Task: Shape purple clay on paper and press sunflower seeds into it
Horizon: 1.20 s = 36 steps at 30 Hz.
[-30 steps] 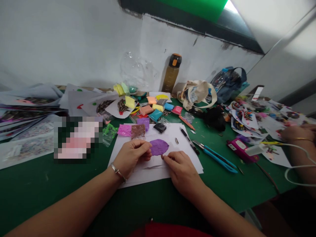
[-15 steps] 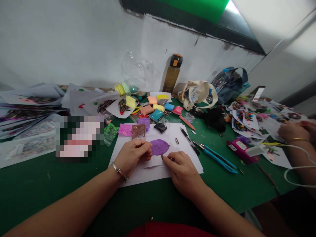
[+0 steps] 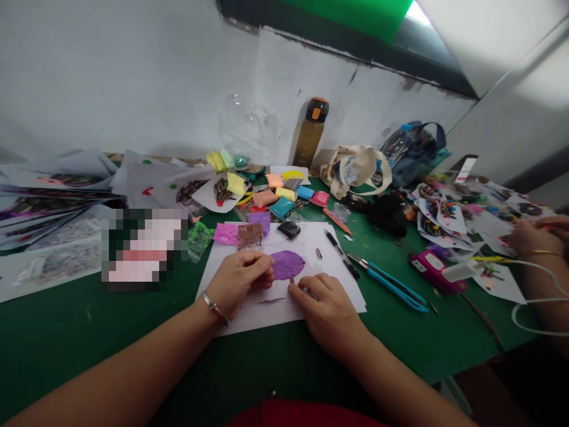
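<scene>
A flat purple clay oval point(image 3: 287, 264) lies on white paper sheets point(image 3: 338, 290) on the green table point(image 3: 66, 332). My left hand point(image 3: 237, 281), with a bracelet at the wrist, pinches the oval's left edge with curled fingers. My right hand point(image 3: 326, 308) rests on the paper just below and right of the oval, fingers curled together, its fingertips by the oval's lower edge. Whether anything small sits between those fingertips I cannot make out.
Small bags of coloured clay point(image 3: 271, 198) lie behind the paper. A black pen point(image 3: 340, 254) and a teal cutter point(image 3: 391, 284) lie to the right. A brown bottle point(image 3: 310, 131) and bags point(image 3: 355, 169) stand by the wall. Paper stacks point(image 3: 48, 201) fill the left. Another person's hand point(image 3: 531, 237) works at far right.
My right hand's fingertips have shifted slightly left along the oval's lower edge. The other person's hand at far right has moved a little. My left hand stays put.
</scene>
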Available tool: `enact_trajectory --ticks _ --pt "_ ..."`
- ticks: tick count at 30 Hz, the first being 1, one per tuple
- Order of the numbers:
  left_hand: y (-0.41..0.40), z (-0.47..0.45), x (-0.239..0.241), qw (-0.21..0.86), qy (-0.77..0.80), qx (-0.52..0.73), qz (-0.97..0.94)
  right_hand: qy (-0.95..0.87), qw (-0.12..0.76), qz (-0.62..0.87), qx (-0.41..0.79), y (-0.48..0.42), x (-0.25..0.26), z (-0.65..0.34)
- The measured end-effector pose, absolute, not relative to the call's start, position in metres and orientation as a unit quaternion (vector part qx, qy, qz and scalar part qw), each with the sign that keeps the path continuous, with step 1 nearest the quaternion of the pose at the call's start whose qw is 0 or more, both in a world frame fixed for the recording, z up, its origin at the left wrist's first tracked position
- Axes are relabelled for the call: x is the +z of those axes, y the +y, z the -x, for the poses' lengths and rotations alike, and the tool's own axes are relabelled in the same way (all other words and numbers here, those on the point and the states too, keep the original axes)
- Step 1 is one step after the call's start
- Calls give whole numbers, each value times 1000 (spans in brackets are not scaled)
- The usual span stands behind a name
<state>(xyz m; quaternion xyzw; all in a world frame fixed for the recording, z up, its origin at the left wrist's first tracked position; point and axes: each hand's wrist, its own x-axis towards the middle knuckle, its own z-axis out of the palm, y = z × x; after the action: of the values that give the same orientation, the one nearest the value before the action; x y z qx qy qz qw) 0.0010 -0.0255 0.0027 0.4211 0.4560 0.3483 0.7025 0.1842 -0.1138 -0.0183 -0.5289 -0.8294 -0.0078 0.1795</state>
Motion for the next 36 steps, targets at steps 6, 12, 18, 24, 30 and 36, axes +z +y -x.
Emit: enact_trajectory --ticks 6,12,18,24,30,36 --pt "-25 -1 3 700 459 345 -425 -816 229 530 21 -114 -19 -190" --pt "-27 -2 4 698 465 349 -418 -817 220 532 22 -114 -17 -188" --pt "-27 -2 5 700 465 345 -418 -805 243 538 54 -114 -19 -192" --pt "-27 -2 5 701 472 348 -406 -809 221 542 51 -112 -19 -191" --pt "-26 -2 5 700 472 350 -405 -806 220 547 54 -111 -18 -190" --pt "-27 -2 6 706 464 353 -402 -797 237 553 59 -109 -20 -190"
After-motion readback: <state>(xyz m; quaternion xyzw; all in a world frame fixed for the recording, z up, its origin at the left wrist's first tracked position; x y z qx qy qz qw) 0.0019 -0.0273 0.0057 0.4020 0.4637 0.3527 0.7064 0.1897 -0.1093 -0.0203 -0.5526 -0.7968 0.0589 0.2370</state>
